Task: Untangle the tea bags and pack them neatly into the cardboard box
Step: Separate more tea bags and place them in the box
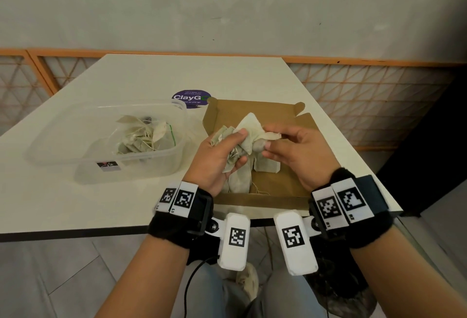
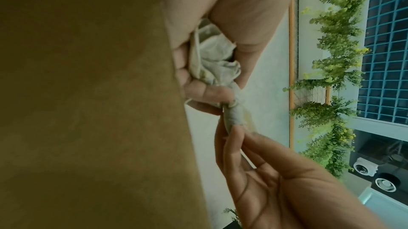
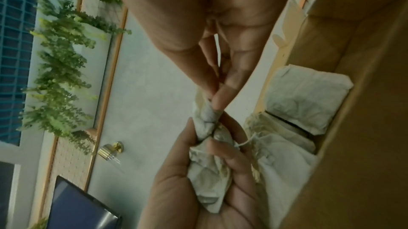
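Over the open cardboard box [image 1: 283, 115] both hands work a knotted clump of pale tea bags [image 1: 249, 134]. My left hand [image 1: 225, 150] grips the crumpled lower part of the clump [image 2: 212, 61], fingers curled round it. My right hand [image 1: 290, 145] pinches a twisted end of the same clump [image 3: 208, 113] between thumb and fingertips. Two flat tea bags [image 3: 307, 100] lie inside the box [image 3: 357, 128] under the hands, and a string [image 3: 247, 141] trails from the clump. More tangled tea bags [image 1: 144, 135] sit in a clear plastic tub [image 1: 83, 150] on the left.
A white table [image 1: 75, 204] carries the tub and the box; its near edge runs just under my wrists. A purple round sticker [image 1: 190, 97] lies behind the box. Orange lattice railing [image 1: 366, 95] backs the table. A tea bag [image 1: 249, 282] lies on my lap.
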The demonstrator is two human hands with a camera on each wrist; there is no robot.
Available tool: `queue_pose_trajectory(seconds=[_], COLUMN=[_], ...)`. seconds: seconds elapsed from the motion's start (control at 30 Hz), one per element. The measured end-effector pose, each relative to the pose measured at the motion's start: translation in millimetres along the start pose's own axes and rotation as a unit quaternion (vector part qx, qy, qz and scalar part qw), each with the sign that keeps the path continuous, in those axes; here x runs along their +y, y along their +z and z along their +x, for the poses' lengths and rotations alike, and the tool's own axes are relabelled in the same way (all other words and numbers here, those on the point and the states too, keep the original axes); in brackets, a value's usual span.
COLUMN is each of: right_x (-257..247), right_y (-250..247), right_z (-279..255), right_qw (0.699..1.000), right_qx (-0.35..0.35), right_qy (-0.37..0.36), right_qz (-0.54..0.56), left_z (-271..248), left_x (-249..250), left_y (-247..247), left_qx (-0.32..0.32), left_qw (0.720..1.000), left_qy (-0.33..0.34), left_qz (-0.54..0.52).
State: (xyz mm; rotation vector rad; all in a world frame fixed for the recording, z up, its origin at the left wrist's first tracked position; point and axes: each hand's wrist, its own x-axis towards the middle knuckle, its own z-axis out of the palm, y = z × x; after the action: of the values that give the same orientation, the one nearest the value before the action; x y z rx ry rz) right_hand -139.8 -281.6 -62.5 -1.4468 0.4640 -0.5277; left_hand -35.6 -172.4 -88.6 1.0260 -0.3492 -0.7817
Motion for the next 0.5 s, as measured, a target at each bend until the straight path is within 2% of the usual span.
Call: queue_pose_trajectory(seconds=[0.13, 0.2, 0.3, 0.43, 0.5], right_x=[-3, -5, -6, -4, -6], right_y=[-3, -4, -1, 5, 6], right_z=[2, 2, 1, 8, 11], right_qw=[0.994, 0.991, 0.994, 0.993, 0.993], right_qx=[0.057, 0.08, 0.061, 0.039, 0.035], right_qy=[-0.06, -0.077, -0.069, -0.054, -0.045], right_qz=[-0.077, -0.08, -0.066, -0.093, -0.104], left_z=[1, 2, 2, -4, -5], left_x=[-1, -1, -1, 1, 1], left_y=[0, -1, 0, 0, 0], left_qx=[0.018, 0.026, 0.02, -0.042, -0.05], left_qw=[1.0, 0.999, 1.0, 0.998, 0.998], left_qy=[0.015, 0.017, 0.017, 0.016, 0.023], left_qz=[0.003, 0.004, 0.012, 0.031, 0.041])
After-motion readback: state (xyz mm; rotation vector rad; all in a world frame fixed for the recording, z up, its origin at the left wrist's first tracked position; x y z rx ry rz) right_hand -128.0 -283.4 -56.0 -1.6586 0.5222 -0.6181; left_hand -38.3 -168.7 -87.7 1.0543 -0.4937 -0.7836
